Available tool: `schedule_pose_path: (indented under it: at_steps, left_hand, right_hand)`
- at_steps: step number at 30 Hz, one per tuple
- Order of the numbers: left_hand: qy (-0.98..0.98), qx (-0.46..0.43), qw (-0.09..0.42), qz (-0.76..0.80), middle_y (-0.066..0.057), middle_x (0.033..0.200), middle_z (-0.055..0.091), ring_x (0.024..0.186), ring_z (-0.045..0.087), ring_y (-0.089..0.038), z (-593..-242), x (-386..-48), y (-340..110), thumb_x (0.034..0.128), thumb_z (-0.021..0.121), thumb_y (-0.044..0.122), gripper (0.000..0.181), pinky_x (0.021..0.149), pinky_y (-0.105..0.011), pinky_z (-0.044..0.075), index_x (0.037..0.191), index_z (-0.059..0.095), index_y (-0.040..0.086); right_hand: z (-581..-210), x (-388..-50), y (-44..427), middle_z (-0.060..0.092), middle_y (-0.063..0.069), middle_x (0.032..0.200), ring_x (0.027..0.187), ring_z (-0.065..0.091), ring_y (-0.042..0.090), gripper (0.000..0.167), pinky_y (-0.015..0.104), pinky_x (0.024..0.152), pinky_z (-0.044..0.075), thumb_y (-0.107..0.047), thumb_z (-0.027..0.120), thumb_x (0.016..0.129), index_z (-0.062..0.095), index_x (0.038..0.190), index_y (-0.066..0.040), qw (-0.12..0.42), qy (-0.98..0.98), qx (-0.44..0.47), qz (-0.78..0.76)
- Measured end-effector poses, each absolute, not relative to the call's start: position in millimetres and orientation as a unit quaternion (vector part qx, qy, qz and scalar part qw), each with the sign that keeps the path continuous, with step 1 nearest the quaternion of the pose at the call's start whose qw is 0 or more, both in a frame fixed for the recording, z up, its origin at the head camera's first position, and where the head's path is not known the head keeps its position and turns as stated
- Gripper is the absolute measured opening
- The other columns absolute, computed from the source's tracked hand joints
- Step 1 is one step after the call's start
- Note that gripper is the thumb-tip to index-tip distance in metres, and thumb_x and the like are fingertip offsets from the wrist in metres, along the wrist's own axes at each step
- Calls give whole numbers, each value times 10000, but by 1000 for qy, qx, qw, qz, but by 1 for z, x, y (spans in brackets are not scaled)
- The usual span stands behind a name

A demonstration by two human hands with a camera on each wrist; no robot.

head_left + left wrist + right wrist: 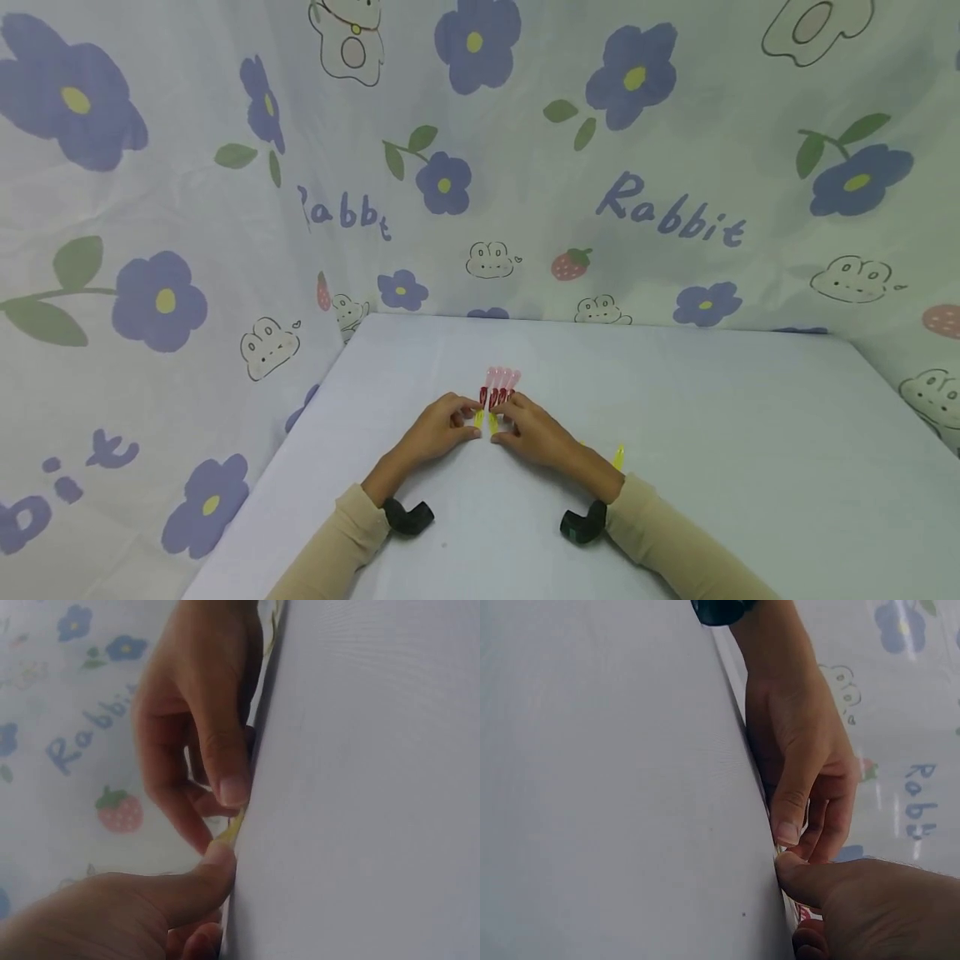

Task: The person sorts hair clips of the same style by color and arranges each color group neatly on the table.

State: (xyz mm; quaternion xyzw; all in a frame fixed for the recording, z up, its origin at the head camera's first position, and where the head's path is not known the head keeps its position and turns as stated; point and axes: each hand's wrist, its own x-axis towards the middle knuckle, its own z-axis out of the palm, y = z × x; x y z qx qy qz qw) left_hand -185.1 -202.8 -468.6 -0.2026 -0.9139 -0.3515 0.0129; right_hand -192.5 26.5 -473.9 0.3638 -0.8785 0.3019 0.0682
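Observation:
On the white table, pink hair clips [501,377] stand in a slightly fanned row, with red hair clips [493,398] lined up just below them. My left hand [444,427] pinches a yellow hair clip [479,419] between thumb and fingertips, under the leftmost red one. Beside it, my right hand [532,429] has its thumb and fingers curled at the two ends of another yellow hair clip [493,422]. Its fingers cover part of the red row. In the left wrist view a yellow clip [231,831] shows at the left thumb tip [219,855], close to the right hand.
Another yellow hair clip [618,457] lies beyond the right forearm, which partly hides it; a yellow bit [582,443] peeks out nearby. Black wrist devices [408,517] sit on both wrists. Patterned cloth [525,167] hangs behind and left of the table [750,433].

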Motion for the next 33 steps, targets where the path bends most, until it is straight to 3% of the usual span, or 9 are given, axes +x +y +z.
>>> schedule_pose_path:
  at_steps: [14,33]
  left_hand:
    - [-913,-207,20,-351,-41,1038,640,840,564,-102,-469,-185,-203,870,786,219,423,748,-239,483,1261,674,105]
    - [-913,-207,27,-350,-48,1024,637,822,565,-98,-470,-183,-202,878,777,237,423,728,-234,477,1263,674,95]
  right_hand:
    - [-474,-190,14,546,21,943,759,479,78,420,201,665,445,-253,789,870,674,1209,-33,111,-894,336,275]
    - [-471,-188,12,499,3,935,742,442,83,422,204,642,409,-279,770,887,684,1209,-21,102,-901,323,273]
